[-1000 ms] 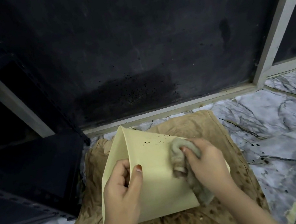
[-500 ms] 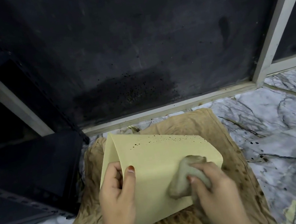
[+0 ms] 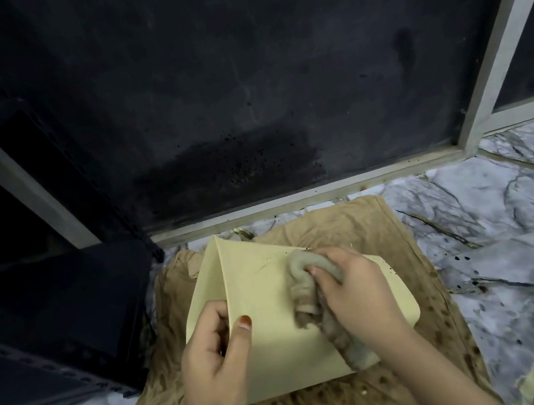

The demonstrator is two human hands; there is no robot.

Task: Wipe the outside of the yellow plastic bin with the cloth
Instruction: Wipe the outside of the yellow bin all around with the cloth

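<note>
The pale yellow plastic bin [image 3: 267, 309] lies tipped on its side on a brown sheet, one flat outer wall facing up with a few dark specks near its far edge. My left hand [image 3: 216, 359] grips the bin's near-left corner edge, thumb on the top wall. My right hand [image 3: 352, 293] presses a bunched grey cloth [image 3: 304, 297] against the upper wall, toward its far right part. The cloth's tail hangs down past my wrist to the bin's near right corner.
The brown spotted sheet [image 3: 397, 224] is spread on a grey marbled floor [image 3: 506, 236]. A black wall panel [image 3: 241, 84] with a pale frame rises just behind. A dark metal rack [image 3: 51, 321] stands close on the left.
My right hand has slid the cloth from the near right part of the wall back up toward the far edge. The bin tilted a little in my left hand.
</note>
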